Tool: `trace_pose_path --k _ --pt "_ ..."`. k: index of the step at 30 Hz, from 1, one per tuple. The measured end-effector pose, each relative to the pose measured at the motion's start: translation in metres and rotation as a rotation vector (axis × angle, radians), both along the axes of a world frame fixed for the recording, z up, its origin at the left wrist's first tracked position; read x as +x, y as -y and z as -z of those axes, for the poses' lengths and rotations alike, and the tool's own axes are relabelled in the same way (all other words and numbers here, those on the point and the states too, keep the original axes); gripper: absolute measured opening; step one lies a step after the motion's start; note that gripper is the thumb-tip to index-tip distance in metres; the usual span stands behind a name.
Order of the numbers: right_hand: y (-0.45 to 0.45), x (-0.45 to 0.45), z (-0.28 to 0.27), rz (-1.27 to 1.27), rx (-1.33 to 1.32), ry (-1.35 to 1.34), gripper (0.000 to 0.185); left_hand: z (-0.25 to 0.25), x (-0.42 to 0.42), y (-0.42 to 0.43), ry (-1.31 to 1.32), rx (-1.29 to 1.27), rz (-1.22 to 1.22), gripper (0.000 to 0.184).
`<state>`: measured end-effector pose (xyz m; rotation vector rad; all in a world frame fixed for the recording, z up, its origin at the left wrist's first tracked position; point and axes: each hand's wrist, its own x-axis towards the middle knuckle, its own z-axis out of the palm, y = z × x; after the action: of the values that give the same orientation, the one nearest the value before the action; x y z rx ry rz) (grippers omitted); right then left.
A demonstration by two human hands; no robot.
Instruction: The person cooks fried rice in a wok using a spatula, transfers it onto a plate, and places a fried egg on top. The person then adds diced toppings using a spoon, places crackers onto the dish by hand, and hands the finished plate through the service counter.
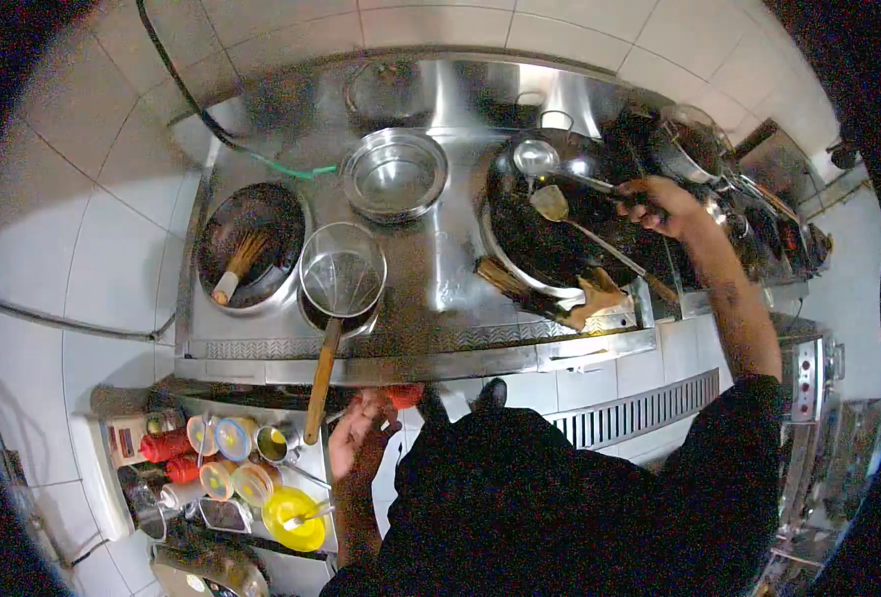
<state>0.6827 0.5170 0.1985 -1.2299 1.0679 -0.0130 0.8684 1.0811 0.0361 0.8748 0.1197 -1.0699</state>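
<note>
My right hand (660, 207) is closed around the handle of a metal ladle (536, 157), whose bowl hangs over the dark wok (520, 221). A spatula (550, 203) with a long handle rests across that wok, its blade near the ladle. At the lower left, my left hand (359, 430) is low beside the counter's front edge with its fingers loosely apart. It is nearest to a red object (405, 395) and the wooden handle of a round strainer (343, 271); whether it touches the red object is unclear.
A smaller wok (207, 261) holds a bamboo brush (242, 261). Stacked metal bowls (436, 177) sit mid-counter near a green-tipped hose (306, 173). A cloth (600, 297) lies at the wok's front rim. Several sauce containers and a yellow bowl (306, 537) stand lower left; pots (694, 149) are at right.
</note>
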Motion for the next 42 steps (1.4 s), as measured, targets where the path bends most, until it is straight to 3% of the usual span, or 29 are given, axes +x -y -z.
trace_pose_path --k 2,3,4,6,7,9,12,16,18,20,22,24,26,28,30,34,36,38,39,42 --pt "0.024 -0.009 0.043 -0.005 -0.112 -0.054 0.013 -0.004 0.001 0.01 -0.057 -0.07 0.056 0.033" --pt "0.047 -0.02 0.079 -0.032 -0.338 -0.099 0.014 -0.003 -0.004 0.012 0.047 0.01 0.068 0.033" --pt "0.024 -0.013 0.071 0.051 -0.299 -0.086 0.015 -0.003 -0.004 0.013 0.056 0.003 0.073 0.033" --pt "0.035 -0.023 0.096 -0.15 -0.576 -0.298 0.016 -0.003 -0.006 0.014 0.032 0.057 0.144 0.033" --pt "0.04 -0.033 0.117 -0.146 -0.58 -0.294 0.016 0.002 -0.009 0.013 0.042 0.055 0.126 0.032" --pt "0.038 -0.06 0.155 -0.173 -1.408 -0.434 0.019 0.005 -0.012 0.013 0.066 0.144 0.139 0.032" --pt "-0.014 -0.067 0.12 -0.213 -1.52 -0.623 0.028 0.023 -0.018 -0.003 0.002 0.221 0.082 0.032" --pt "-0.055 -0.076 0.101 -0.139 -1.643 -0.541 0.031 0.027 -0.024 -0.02 0.033 0.226 0.082 0.035" --pt "-0.069 -0.059 0.084 -0.013 -1.49 -0.029 0.031 0.028 -0.023 -0.021 0.108 0.275 0.034 0.035" --pt "-0.081 -0.025 0.068 -0.065 -1.51 0.045 0.03 0.041 -0.016 -0.026 0.093 0.276 0.122 0.034" --pt "-0.091 0.033 0.058 -0.014 -0.695 -0.034 0.037 0.045 -0.011 -0.029 0.078 0.249 0.117 0.033" --pt "-0.072 0.082 0.109 -0.139 -0.717 -0.072 0.042 0.042 -0.008 -0.027 0.066 0.214 0.127 0.031" --pt "-0.079 0.133 0.15 -0.296 -1.344 0.063 0.045 0.029 -0.007 -0.026 0.146 0.327 0.178 0.028" --pt "-0.086 0.185 0.183 -0.357 -1.204 -0.035 0.041 0.033 -0.004 -0.029 0.193 0.269 0.143 0.028" --pt "-0.08 0.232 0.24 -0.409 -1.252 -0.167 0.042 0.021 -0.005 -0.034 0.2 0.322 0.116 0.028" --pt "-0.123 0.274 0.218 -0.371 -1.11 -0.202 0.033 0.027 -0.007 -0.059 0.187 0.282 0.055 0.031" --pt "-0.092 0.296 0.27 -0.394 -1.063 -0.249 0.025 0.026 -0.008 -0.067 0.146 0.325 0.023 0.034" --pt "-0.088 0.302 0.265 -0.073 -0.197 0.073 0.021 0.035 -0.008 -0.076 0.143 0.369 0.007 0.034" --pt "-0.081 0.301 0.261 -0.012 0.045 0.132 0.019 0.04 -0.007 -0.077 0.139 0.368 0.006 0.034" --pt "-0.069 0.282 0.224 -0.065 0.161 0.162 0.017 0.043 -0.003 -0.076 0.165 0.325 0.016 0.035"
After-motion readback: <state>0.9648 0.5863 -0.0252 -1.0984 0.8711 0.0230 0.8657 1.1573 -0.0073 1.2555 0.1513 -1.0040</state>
